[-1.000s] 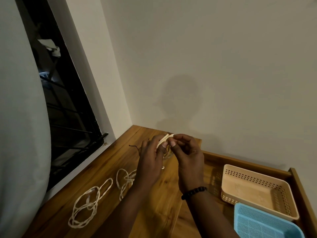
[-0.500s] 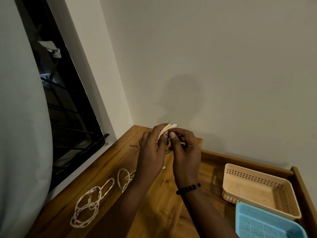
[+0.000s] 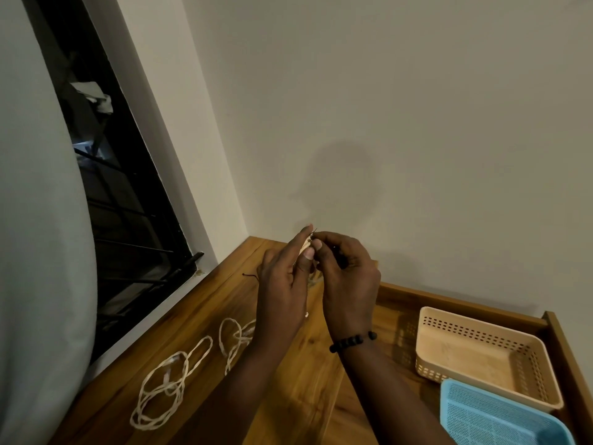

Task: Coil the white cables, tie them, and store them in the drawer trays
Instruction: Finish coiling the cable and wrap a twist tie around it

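Above the wooden top, my left hand point(image 3: 282, 284) grips a small folded bundle of white cable point(image 3: 305, 246) between thumb and fingers. Facing it, my right hand point(image 3: 346, 274) pinches a thin dark tie point(image 3: 313, 233) at the bundle's top end. Most of the bundle is hidden between the two hands. A loose white cable point(image 3: 163, 385) lies in loops at the front left. A second loose white cable point(image 3: 234, 338) lies beside my left forearm, partly hidden. In the open drawer at the right sit a beige perforated tray point(image 3: 475, 351) and a blue mesh tray point(image 3: 494, 419).
A short dark tie point(image 3: 250, 276) lies on the wooden top point(image 3: 301, 380) left of my hands. A dark window with bars point(image 3: 128, 220) and a pale curtain point(image 3: 38, 252) fill the left side. The plain wall stands close behind the hands.
Both hands have risen slightly and closed in on the bundle, so less of it shows. My right fingers have shifted to the bundle's top end.
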